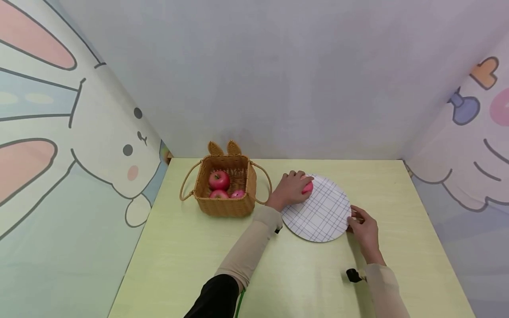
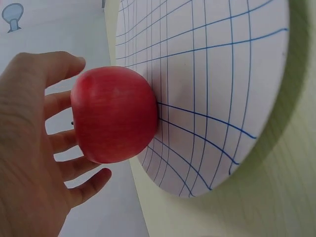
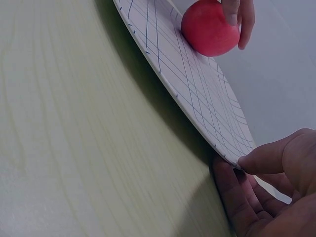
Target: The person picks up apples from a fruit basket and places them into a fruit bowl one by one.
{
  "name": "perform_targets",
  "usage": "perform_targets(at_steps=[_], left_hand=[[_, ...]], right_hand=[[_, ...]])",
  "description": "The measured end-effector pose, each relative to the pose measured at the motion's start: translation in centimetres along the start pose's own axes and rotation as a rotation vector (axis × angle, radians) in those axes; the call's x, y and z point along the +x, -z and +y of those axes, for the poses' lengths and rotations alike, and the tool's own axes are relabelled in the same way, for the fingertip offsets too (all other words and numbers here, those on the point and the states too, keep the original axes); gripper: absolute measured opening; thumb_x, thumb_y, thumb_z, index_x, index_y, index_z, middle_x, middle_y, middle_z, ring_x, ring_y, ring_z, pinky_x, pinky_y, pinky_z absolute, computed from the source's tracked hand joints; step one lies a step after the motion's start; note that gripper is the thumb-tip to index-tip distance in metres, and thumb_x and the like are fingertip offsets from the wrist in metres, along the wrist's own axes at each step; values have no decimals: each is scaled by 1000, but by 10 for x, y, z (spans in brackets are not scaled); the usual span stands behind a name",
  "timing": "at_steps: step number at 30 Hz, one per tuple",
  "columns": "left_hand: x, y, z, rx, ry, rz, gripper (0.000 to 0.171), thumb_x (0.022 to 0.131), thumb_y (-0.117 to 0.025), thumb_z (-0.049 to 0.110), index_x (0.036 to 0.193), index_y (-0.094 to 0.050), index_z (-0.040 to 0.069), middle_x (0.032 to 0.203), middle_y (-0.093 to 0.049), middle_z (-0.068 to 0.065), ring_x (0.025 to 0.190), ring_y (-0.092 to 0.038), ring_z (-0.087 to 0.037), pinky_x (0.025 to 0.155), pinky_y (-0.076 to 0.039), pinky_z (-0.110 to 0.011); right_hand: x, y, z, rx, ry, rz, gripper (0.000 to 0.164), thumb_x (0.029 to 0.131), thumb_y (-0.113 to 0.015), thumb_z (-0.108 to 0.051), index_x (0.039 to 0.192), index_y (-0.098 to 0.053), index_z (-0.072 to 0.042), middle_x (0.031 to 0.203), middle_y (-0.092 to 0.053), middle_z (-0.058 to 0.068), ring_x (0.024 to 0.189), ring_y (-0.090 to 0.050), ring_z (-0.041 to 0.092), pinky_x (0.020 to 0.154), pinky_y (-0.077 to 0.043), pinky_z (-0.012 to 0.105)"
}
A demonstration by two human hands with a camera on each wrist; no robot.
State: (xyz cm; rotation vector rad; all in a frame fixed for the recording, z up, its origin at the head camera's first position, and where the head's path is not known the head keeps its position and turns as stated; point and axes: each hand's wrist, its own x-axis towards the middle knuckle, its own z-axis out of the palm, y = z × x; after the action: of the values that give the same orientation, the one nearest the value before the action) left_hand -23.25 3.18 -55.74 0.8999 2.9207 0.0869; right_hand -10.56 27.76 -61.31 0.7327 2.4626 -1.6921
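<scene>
A red apple rests on the left part of a round white plate lined with a blue grid. My left hand holds it from above, the fingers spread round its sides; its stem points toward the palm in the left wrist view. At the plate's right edge, my right hand pinches the rim, thumb on top and fingers curled underneath. Between the rim and the table a dark shadow shows in the right wrist view.
Left of the plate stands a brown wicker basket with two ear shapes and side handles. Inside are a red apple, another reddish fruit and a pink one. A pale wall rises behind the light wooden table.
</scene>
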Motion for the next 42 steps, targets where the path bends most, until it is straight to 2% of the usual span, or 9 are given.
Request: perform_targets(at_steps=[8,18,21,29,35,42], left_hand=[[-1,-3,3,-1,3,5,68,102,-43,65,163,-33,35,162,-42,-4,147,-41,-27,114,-43,-46],[-9,1,4,76,13,62,69,102,-40,66,162,-33,33,163,-40,-6,150,-37,-29,117,-41,-49],[-15,6,2,77,27,87,68,102,-41,65,161,-36,32,162,-42,-5,149,-39,-29,115,-42,-49],[-39,22,-4,-4,69,176,68,102,-44,64,160,-39,30,159,-45,-6,146,-40,-29,111,-43,-50],[-58,38,-9,35,95,243,68,103,-45,63,160,-39,27,157,-48,-7,144,-43,-30,111,-44,-51],[-78,52,-18,33,127,260,66,104,-45,60,160,-37,26,159,-46,-8,145,-42,-30,113,-44,-53]], right_hand=[[1,1,0,10,1,-2,54,102,-58,-5,155,-50,-9,139,-55,17,91,-56,9,69,-59,18],[1,0,2,18,13,1,53,102,-59,-4,154,-51,-9,138,-56,17,88,-56,6,69,-60,19],[1,-1,2,12,11,3,53,102,-58,-4,154,-50,-9,138,-56,18,88,-57,7,68,-60,19],[0,-1,1,6,9,6,53,102,-58,-4,155,-50,-9,138,-56,18,89,-57,8,68,-59,19],[1,-1,1,20,19,3,53,102,-59,-5,154,-50,-9,137,-56,17,87,-57,5,68,-59,19],[2,0,0,13,15,1,53,102,-59,-5,154,-50,-8,135,-56,18,87,-58,6,67,-59,19]])
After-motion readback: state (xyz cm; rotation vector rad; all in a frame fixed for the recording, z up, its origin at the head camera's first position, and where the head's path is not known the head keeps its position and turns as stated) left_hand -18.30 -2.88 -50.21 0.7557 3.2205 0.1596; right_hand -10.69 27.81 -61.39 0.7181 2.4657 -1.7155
